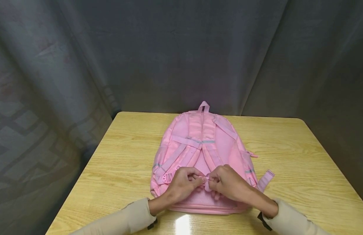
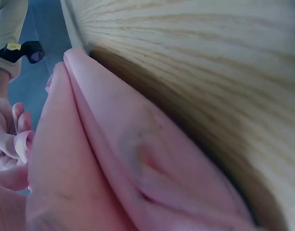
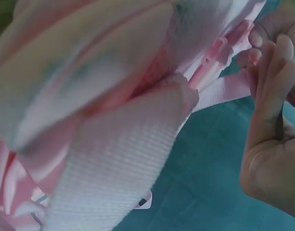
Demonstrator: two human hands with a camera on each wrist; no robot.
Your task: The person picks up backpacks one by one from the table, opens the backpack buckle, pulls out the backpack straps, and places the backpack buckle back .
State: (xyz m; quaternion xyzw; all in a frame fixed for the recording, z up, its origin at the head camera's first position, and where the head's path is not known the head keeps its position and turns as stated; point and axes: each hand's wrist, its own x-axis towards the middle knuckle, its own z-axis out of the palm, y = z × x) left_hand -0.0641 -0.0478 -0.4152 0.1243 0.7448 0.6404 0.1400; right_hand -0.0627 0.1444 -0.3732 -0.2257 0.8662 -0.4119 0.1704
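Observation:
A pink backpack [image 1: 199, 202] lies on the table with its shoulder straps [image 1: 209, 129] facing up and its top loop pointing away from me. Over its lower middle, my left hand [image 1: 182, 183] and right hand [image 1: 229, 183] meet, thumbs and fingers pinching a pink webbing strap [image 1: 207, 186]. In the right wrist view this strap [image 3: 224, 91] runs up to the fingers. Part of what the fingertips hold is hidden behind them. A pink plastic buckle [image 1: 167, 178] lies left of my left hand. The left wrist view mostly shows the bag's side [image 2: 65, 159].
The wood-grain table [image 1: 125, 147] extends on both sides of the bag. A loose strap end [image 1: 265, 179] sticks out at the bag's lower right, with a pink zipper pull [image 1: 252, 154] above it. Dark grey curtains [image 1: 181, 58] hang behind the table.

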